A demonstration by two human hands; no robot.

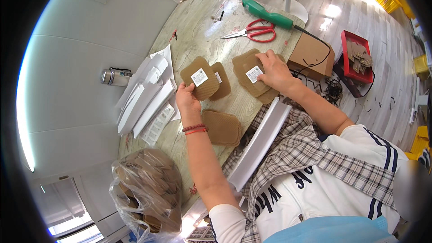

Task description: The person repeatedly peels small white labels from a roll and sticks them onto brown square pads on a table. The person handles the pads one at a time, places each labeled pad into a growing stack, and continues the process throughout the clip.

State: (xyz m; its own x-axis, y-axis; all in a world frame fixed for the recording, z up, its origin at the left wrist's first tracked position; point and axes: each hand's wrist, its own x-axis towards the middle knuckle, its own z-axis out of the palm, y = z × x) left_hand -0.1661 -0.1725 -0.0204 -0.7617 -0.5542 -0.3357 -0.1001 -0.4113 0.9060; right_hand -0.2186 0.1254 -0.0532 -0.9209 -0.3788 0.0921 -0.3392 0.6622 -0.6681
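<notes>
On my remote feed, red-handled scissors (260, 31) and a corded green tool (270, 14) lie along the far side of the desk (193, 31), beyond the work. White folded sheets (150, 92) crowd the left edge near a metal flask (120, 78), while a white channel-shaped piece (260, 146) slants across the plaid apron (292, 128), close under the right forearm. A clear plastic bag (118, 189) bulges with brown pieces (157, 180) at lower left; an open red box (370, 69) at right holds grey-brown pieces (359, 56), near a cardboard box (310, 54). My left grip (188, 101) pinches a labelled brown pad (191, 71) by its near corner, overlapping a second pad (222, 86); a short stack (221, 128) sits nearer the body. Opposite, forearm angled inward, my right grip (273, 69) rests at the label of the right-hand pad (245, 65), fingers curled; whether it pinches, I cannot tell.
</notes>
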